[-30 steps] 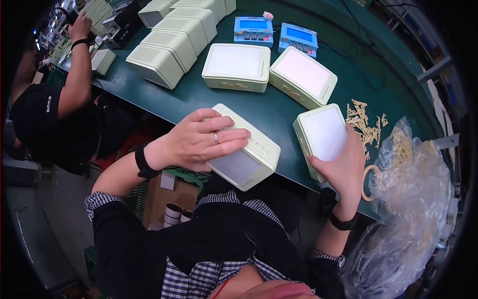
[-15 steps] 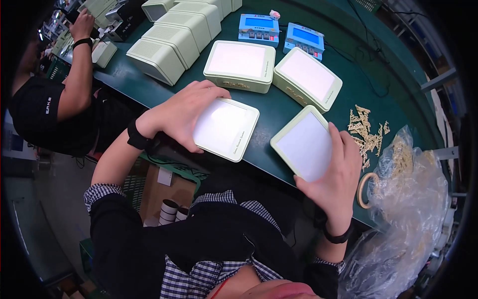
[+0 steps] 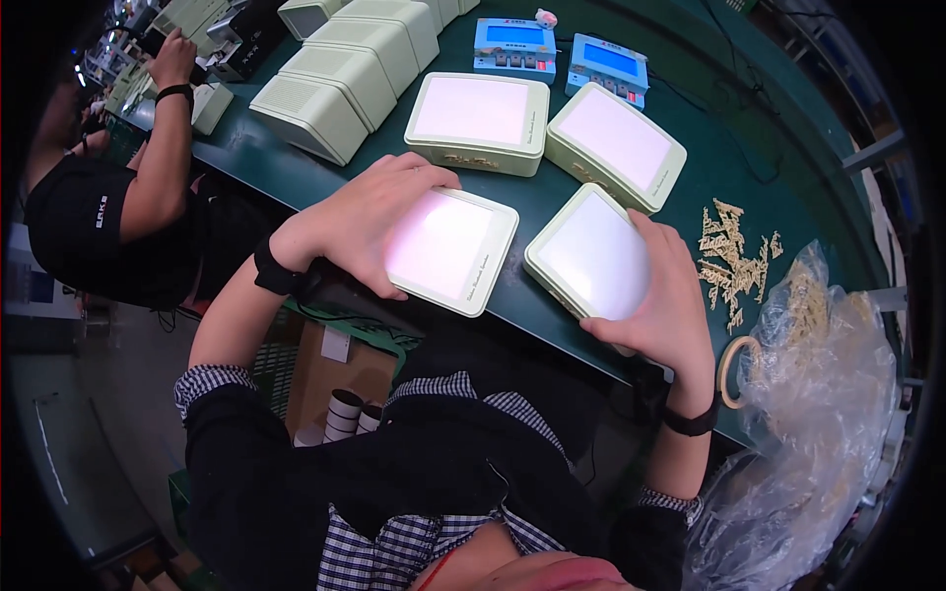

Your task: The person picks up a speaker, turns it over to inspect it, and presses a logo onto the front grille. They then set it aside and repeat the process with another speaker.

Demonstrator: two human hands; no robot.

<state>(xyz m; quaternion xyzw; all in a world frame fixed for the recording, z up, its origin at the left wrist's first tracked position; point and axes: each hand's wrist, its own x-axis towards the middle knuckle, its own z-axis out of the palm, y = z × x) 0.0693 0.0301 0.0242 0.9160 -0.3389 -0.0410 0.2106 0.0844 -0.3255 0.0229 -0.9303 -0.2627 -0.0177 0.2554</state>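
Observation:
My left hand (image 3: 357, 225) grips the far and near edges of a pale green box-shaped speaker (image 3: 483, 279) with a white front face turned up, at the table's near edge. To its right, my right hand (image 3: 662, 295) holds a second such speaker (image 3: 557, 222), fingers along its right side and thumb at the near corner. That one sits tilted, its side facing me partly showing. Just beyond stand two more speakers, one (image 3: 476, 141) at the left and one (image 3: 616, 143) angled at the right, with small gold lettering on their near sides.
Ribbed pale green housings (image 3: 345, 74) stand in a row at far left. Two blue devices with screens (image 3: 514, 46) sit at the back. At right lie loose tan letter pieces (image 3: 731, 258), a tape roll (image 3: 731, 369) and a clear plastic bag (image 3: 813, 424). A co-worker's arm (image 3: 163, 187) is at left.
My right hand has moved away from me and slightly left with its speaker, which has turned so its near side shows. My left hand keeps its grip almost unmoved.

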